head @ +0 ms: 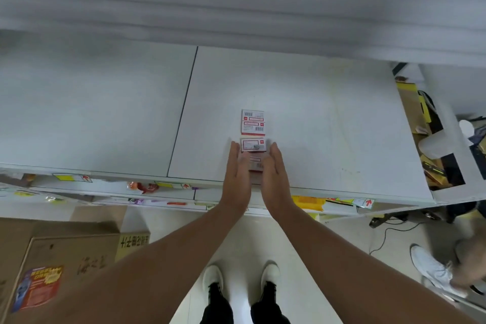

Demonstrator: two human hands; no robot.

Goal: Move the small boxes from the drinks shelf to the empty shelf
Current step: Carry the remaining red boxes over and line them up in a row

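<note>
Small white boxes with red labels lie in a line on the pale grey shelf (315, 118). The farthest box (253, 122) lies flat and free. Just in front of it, a nearer box (253, 144) sits between my palms, and another box (255, 163) shows in the gap behind it. My left hand (236, 166) presses the row's left side with flat, straight fingers. My right hand (274, 168) presses the right side the same way. Both palms face each other, squeezing the boxes between them near the shelf's front edge.
Lower shelves with yellow price tags (72, 178) and snack packets (143, 187) jut out below. A brown cardboard carton (60, 265) stands on the floor at left. At right are an open box of goods (431, 155), a cable (389, 234) and another person's white shoe (431, 271).
</note>
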